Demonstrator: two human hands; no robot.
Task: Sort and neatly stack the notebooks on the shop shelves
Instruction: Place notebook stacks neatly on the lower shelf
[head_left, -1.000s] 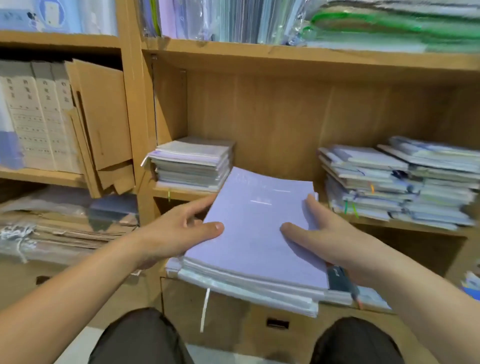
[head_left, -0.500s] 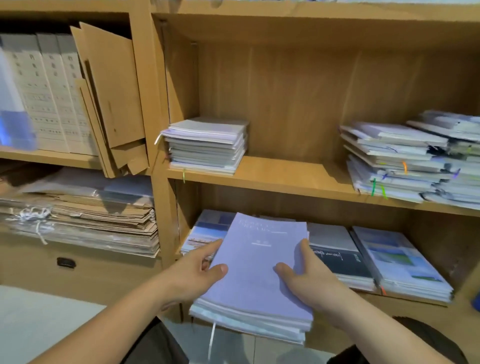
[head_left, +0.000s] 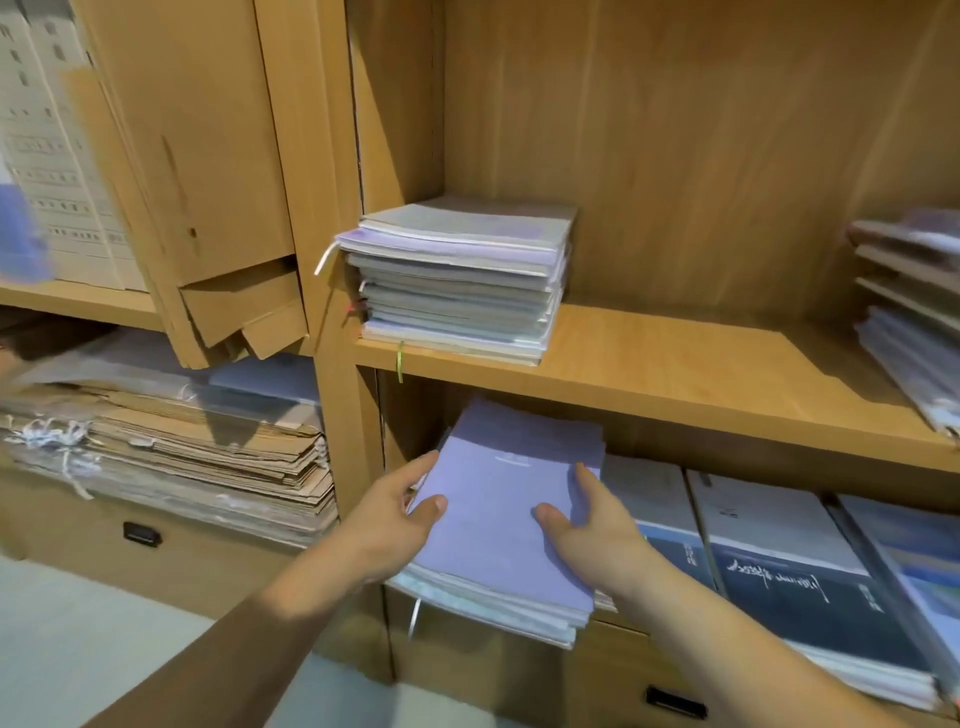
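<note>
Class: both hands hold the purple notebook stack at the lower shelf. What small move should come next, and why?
Probably slide the purple stack deeper into the lower shelf. The left hand and right hand grip its sides, its far end is already under the middle shelf board, but its near end overhangs the front edge.
</note>
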